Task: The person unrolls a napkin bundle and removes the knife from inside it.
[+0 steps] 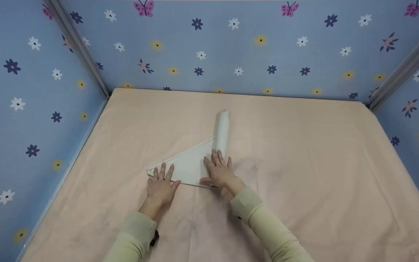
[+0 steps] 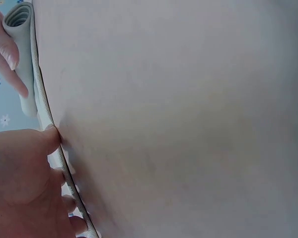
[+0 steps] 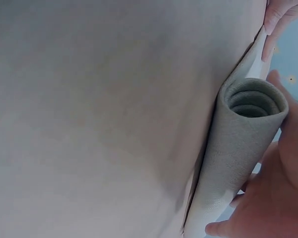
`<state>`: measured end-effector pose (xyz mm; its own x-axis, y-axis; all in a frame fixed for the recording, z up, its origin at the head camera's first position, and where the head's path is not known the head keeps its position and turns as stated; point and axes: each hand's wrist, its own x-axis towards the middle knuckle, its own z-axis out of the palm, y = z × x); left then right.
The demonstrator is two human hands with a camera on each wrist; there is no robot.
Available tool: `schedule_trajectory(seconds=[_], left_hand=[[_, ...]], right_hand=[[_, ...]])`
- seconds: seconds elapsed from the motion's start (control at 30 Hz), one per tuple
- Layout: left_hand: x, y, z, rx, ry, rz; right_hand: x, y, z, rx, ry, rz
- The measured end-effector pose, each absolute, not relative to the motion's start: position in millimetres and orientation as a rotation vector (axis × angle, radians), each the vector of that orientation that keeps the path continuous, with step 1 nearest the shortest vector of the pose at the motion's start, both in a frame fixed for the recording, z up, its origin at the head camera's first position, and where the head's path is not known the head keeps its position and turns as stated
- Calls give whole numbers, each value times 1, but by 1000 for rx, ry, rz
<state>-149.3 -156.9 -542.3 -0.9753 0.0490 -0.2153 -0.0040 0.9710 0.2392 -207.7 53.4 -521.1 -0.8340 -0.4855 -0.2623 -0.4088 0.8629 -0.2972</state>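
Note:
A pale, thick cloth (image 1: pixel 189 167) with a hemmed edge lies on the table, rolled up at its right side and flat at its left. The roll (image 1: pixel 223 127) stretches away from me, and its coiled layers show at the near end in the right wrist view. My left hand (image 1: pixel 160 191) rests with spread fingers on the flat left end, its thumb at the near edge. On the near part of the roll lies my right hand (image 1: pixel 219 174), fingers extended over it and thumb out over the flat cloth.
A peach-coloured cover (image 1: pixel 315 163) with light creases spreads over the table. Blue flowered walls (image 1: pixel 216 43) stand behind and at both sides, with grey metal posts (image 1: pixel 82 47) at the back corners.

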Motion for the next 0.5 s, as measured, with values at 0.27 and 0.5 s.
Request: schedule_trajectory(seconds=[0.27, 0.5], left_hand=[[-150, -157, -543, 14, 2896, 353], [-150, -157, -543, 1, 2886, 344]], right_hand=[[-209, 57, -522, -659, 2701, -247], [-208, 65, -521, -691, 2699, -274]])
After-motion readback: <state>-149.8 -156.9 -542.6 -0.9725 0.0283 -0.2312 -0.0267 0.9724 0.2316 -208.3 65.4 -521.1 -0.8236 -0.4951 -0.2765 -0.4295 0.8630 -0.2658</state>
